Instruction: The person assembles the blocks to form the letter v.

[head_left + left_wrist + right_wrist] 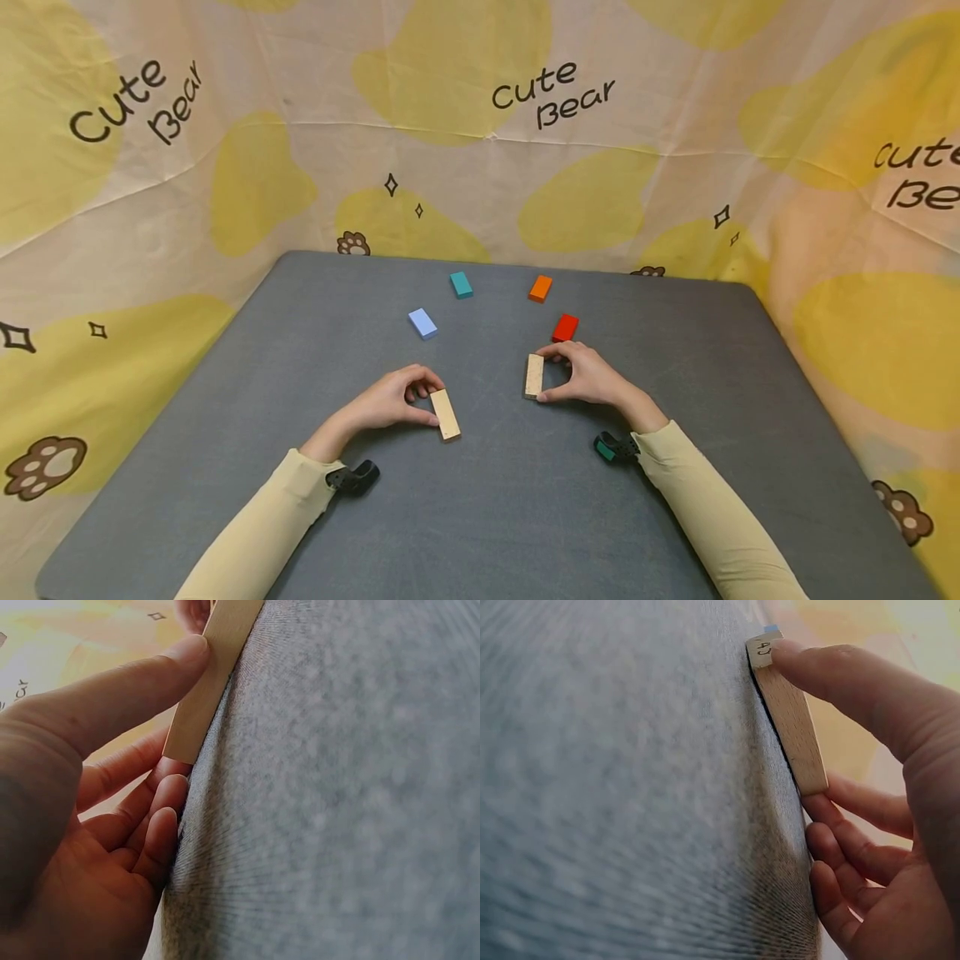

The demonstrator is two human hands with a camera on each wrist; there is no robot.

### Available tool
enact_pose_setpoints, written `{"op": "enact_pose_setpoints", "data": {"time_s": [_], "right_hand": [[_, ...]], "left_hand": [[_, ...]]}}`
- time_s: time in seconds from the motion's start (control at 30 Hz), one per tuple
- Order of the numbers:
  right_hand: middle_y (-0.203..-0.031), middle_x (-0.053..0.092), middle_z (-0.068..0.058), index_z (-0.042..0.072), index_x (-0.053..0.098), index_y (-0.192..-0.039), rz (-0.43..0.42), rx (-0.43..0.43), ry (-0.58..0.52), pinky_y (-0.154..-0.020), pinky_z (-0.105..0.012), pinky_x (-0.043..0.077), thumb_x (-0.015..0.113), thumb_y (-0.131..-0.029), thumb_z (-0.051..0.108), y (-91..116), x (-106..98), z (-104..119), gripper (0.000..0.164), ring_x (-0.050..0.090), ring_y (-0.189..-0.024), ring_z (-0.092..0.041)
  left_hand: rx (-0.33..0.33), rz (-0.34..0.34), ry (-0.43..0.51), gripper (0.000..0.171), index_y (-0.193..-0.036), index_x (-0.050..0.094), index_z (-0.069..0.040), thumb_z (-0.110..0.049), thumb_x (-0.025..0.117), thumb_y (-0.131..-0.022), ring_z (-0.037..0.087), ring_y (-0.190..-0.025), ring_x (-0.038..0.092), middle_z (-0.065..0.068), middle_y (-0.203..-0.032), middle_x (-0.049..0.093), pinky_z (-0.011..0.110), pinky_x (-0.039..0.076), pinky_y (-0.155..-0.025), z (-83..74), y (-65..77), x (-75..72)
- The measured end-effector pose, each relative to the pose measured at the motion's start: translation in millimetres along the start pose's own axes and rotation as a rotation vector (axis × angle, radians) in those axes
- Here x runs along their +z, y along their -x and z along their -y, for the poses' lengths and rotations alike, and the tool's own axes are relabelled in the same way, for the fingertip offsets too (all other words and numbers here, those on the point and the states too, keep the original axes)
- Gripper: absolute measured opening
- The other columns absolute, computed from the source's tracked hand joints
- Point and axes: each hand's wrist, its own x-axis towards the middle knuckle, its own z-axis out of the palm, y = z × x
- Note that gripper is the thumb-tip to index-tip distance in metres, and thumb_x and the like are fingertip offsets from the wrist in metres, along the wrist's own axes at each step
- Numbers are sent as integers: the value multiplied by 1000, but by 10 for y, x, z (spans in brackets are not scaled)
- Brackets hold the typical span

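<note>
On the grey table, my left hand (387,402) holds a plain wooden block (446,415) between thumb and forefinger. In the left wrist view the thumb presses on this block (212,682), which lies on or just over the table, and the other fingers curl loosely below. To the right, my right hand (587,375) pinches a second wooden block (534,376) from its two ends. Dark marks on a pale end of that block (787,720) show beside the thumb in the right wrist view. A red block (566,327) lies just beyond the right fingers.
Farther back on the table (495,517) lie an orange block (540,288), a teal block (461,285) and a light blue block (422,323). A yellow and cream printed cloth (450,75) hangs along the back and sides. Each wrist wears a dark strap.
</note>
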Motion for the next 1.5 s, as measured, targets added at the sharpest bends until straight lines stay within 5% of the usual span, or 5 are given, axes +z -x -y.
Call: {"op": "enact_pose_setpoints", "data": {"time_s": [0.37,0.77,1.0,1.5], "right_hand": [[-117,60,-5,13,58,-126,-15,21,-7,-90,-38,46,81,-68,50,40,5,66,73,54,-104,-20],[-114,62,-7,9,59,-124,-56,14,-17,-85,-37,50,82,-68,47,107,-2,189,71,57,-101,-20],[-114,62,-5,8,59,-124,-55,24,-20,-83,-35,51,81,-69,47,130,31,250,71,58,-102,-18],[-114,62,-5,9,60,-122,-66,68,-43,-82,-33,49,81,-67,48,158,147,432,71,58,-100,-18]], "left_hand": [[37,-12,-12,45,-109,64,-15,-33,83,-72,16,-88,55,-1,-96,60,24,45,-73,154,-34,22],[102,-45,-36,44,-108,64,-12,-29,83,-71,14,-84,54,0,-94,60,22,45,-69,185,-23,47],[29,-19,-25,45,-108,64,-18,-33,83,-71,15,-88,54,-3,-96,59,24,45,-73,173,-25,32],[13,-10,-39,45,-108,64,-19,-33,84,-71,14,-88,54,-4,-96,59,24,45,-74,181,-41,29]]}}
